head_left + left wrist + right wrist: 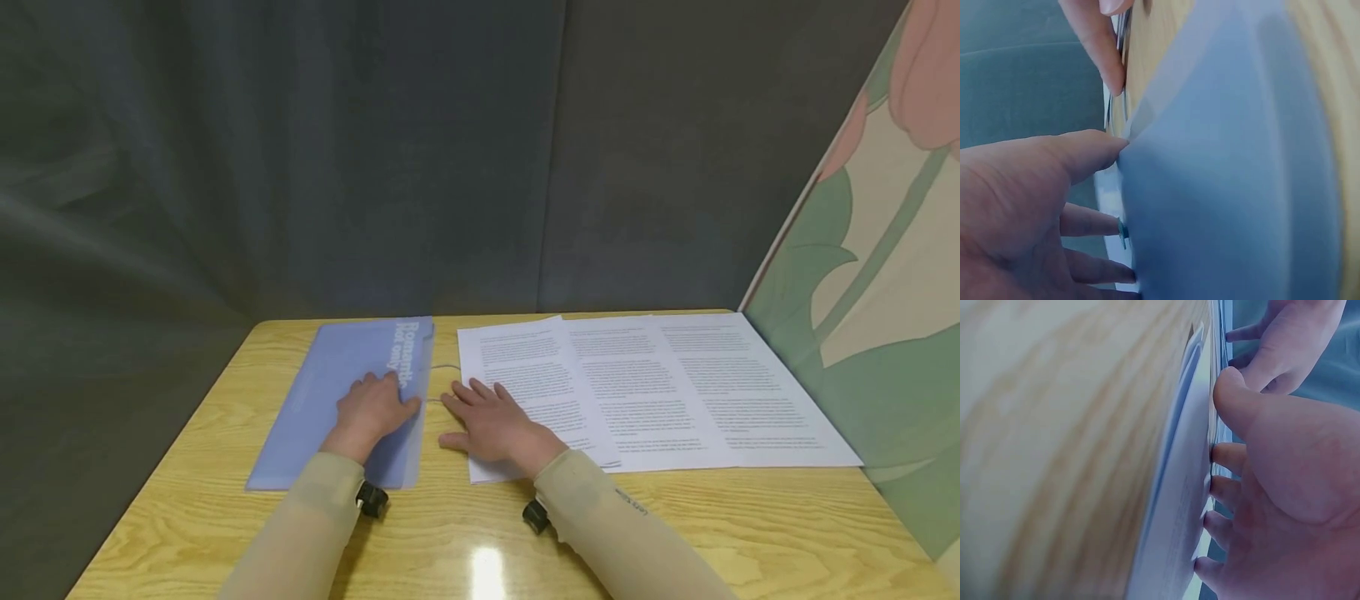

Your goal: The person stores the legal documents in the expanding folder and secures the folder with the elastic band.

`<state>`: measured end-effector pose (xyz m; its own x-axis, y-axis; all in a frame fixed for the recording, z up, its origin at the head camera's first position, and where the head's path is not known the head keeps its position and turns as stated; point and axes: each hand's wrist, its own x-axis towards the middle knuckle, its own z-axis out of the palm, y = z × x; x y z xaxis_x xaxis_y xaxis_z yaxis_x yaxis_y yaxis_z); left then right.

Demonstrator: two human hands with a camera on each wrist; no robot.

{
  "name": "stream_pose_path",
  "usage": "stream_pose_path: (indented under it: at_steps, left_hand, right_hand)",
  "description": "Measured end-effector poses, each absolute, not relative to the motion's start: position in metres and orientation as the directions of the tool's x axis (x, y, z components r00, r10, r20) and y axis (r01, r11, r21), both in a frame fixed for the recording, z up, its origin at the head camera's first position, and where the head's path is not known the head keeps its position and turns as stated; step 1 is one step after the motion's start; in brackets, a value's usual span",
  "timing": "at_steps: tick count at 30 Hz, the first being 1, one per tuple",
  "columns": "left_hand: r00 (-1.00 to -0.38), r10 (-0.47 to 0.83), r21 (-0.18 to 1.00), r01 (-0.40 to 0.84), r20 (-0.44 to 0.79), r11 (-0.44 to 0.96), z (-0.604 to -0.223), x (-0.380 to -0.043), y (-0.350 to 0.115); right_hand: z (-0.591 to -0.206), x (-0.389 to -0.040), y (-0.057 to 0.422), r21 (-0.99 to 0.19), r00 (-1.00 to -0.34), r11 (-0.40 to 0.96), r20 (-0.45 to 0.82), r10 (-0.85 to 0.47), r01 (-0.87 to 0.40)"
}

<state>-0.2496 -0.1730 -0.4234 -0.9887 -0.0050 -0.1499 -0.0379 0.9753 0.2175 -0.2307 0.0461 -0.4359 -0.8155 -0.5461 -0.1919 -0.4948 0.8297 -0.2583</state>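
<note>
On the left of the table lies a translucent blue plastic folder (330, 400) with white lettering along its right side. My left hand (372, 408) rests on it, fingertips touching its surface in the left wrist view and the thumb near its right edge. To the right, printed sheets of paper (525, 358) lie side by side, partly overlapping. My right hand (491, 425) is at the left edge of the nearest ones, its fingers spread and its thumb pointing towards the folder. Thin grey cords (446, 367) show between folder and paper.
The wooden table (420, 542) ends at a dark curtain (420, 167) behind. A wall with a flower pattern (885, 275) stands along the right. More printed sheets (720, 358) reach to the table's right edge. Small black cameras (372, 498) hang at the wrists.
</note>
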Motion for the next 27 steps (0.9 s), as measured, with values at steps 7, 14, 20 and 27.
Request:
stream_pose_path:
  at_steps: [7,14,20,27]
  left_hand:
    - [-0.983,0.103,0.312,0.051,-0.151,0.949,-0.418,-0.252,-0.183]
    - [-0.981,0.133,0.420,0.062,-0.144,0.906,-0.409,-0.253,-0.191]
    - [-0.994,0.108,0.445,0.094,-0.005,0.891,-0.408,-0.253,-0.197]
    - [-0.990,0.043,0.482,0.101,0.131,0.870,-0.419,-0.253,-0.208]
  right_hand:
    - [-0.438,-0.231,0.047,-0.248,-0.813,0.828,-0.189,-0.550,-0.503]
    - [-0.436,-0.230,0.047,-0.254,-0.816,0.830,-0.188,-0.546,-0.497]
    - [-0.437,-0.231,0.047,-0.257,-0.817,0.830,-0.188,-0.545,-0.494]
    - [-0.438,-0.230,0.048,-0.275,-0.814,0.822,-0.178,-0.553,-0.499]
